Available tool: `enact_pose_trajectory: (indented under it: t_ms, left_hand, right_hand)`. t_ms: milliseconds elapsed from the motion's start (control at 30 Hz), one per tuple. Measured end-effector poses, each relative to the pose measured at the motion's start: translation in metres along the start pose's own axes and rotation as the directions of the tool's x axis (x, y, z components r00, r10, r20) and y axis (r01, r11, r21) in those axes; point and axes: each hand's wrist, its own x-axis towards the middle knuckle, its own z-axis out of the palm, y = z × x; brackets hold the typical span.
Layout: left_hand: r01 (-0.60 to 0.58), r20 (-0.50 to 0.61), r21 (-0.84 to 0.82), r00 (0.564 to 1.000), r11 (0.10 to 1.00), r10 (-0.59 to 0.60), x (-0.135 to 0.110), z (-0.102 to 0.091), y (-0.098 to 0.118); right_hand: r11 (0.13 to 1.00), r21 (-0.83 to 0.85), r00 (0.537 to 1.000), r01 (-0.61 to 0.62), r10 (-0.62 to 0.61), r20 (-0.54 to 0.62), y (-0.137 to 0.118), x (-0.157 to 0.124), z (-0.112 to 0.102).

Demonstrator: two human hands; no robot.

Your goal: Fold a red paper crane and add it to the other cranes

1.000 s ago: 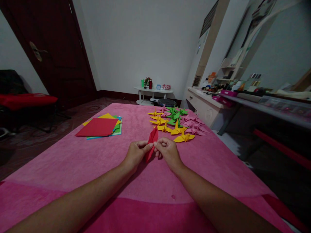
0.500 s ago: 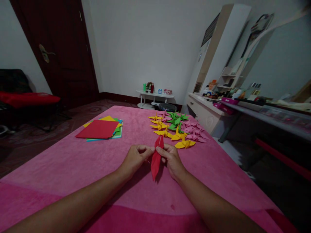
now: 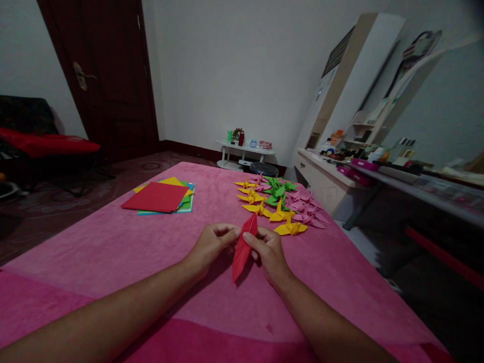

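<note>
Red paper [image 3: 243, 254] has tilted, pinched between fingers [image 3: 254, 242].

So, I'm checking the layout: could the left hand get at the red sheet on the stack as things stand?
Probably yes: the red sheet lies uncovered, and only pink cloth shows between it and the left hand. That hand is at the folded paper, though, and would likely have to leave it.

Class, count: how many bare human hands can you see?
2. The left hand is at the left edge of the long, pointed, folded red paper; the right hand grips its right side. The paper partly hides the right hand.
</note>
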Motion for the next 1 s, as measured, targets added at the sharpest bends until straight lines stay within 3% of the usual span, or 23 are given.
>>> enact_pose_trajectory:
  t_ms: [133,333,467,633,1000]
  left_hand:
    - [-0.001,0.002,0.041,1.000,0.999,0.001,-0.002,0.007,-0.002]
    - [0.053,-0.017,0.013,0.998,0.999,-0.053,0.001,0.007,-0.004]
    - [0.162,-0.031,0.027,0.986,0.986,-0.161,0.003,0.000,-0.003]
    - [0.261,0.029,0.121,0.964,0.958,-0.266,0.005,-0.005,0.000]
    - [0.258,0.068,0.168,0.960,0.951,-0.272,0.010,-0.018,0.006]
  right_hand:
    - [0.999,-0.034,0.995,0.042,-0.045,-0.092,0.001,0.001,0.001]
    - [1.000,-0.008,0.993,0.006,-0.007,-0.121,0.002,0.002,0.003]
    - [0.999,0.043,0.990,-0.021,0.026,-0.135,0.003,0.003,0.004]
    - [0.996,0.069,0.979,-0.052,0.064,-0.195,0.006,0.006,-0.002]
    - [0.984,0.117,0.980,-0.135,0.150,-0.128,0.015,0.014,-0.010]
